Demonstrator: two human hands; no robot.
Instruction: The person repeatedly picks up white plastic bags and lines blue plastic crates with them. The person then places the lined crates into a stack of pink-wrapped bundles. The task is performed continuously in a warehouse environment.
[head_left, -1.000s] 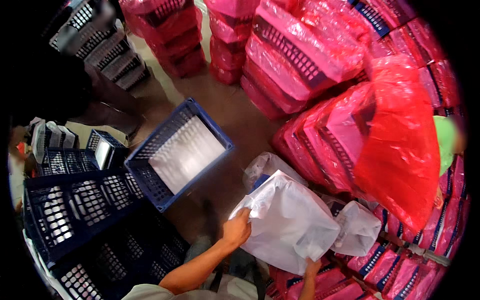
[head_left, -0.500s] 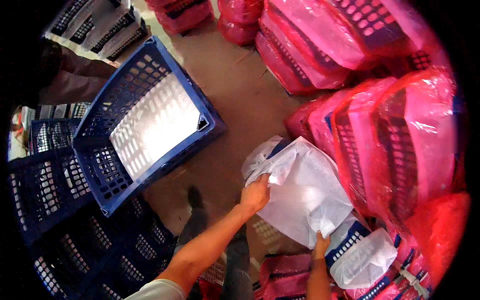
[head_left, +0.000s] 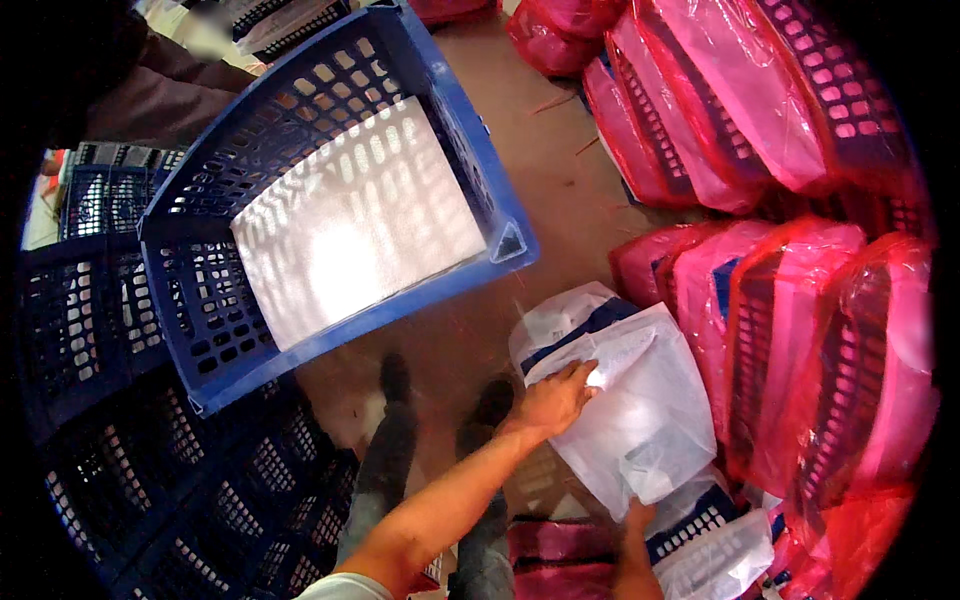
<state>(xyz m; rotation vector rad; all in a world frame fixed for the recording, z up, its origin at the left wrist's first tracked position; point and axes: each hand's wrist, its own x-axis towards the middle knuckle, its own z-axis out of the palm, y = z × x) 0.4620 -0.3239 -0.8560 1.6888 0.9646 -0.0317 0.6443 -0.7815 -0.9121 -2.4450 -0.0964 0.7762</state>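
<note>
A thin white sheet (head_left: 650,385) lies, creased, over a low pile to my right, with a dark blue band (head_left: 590,322) showing at its far edge. My left hand (head_left: 553,402) rests on the sheet's left side, fingers stretched over it. At the near corner, my right hand (head_left: 639,517) is closed on the sheet's edge, thumb upward. Left of the pile stands a tilted blue perforated crate (head_left: 335,362), its bottom covered by a white liner (head_left: 365,225). Nearer me, below the sheet, lies a white-wrapped blue crate (head_left: 700,540).
Crates wrapped in pink-red plastic (head_left: 780,340) line the right side. Dark blue crates (head_left: 170,480) are stacked at the left. A person's clothed leg (head_left: 165,95) shows at the upper left. Brown floor (head_left: 530,170) runs between the stacks.
The view has shifted, so the blue crate appears larger and closer. My left hand's fingers have moved from the sheet's edge onto its surface, and the sheet lies flatter. My right hand keeps the corner.
</note>
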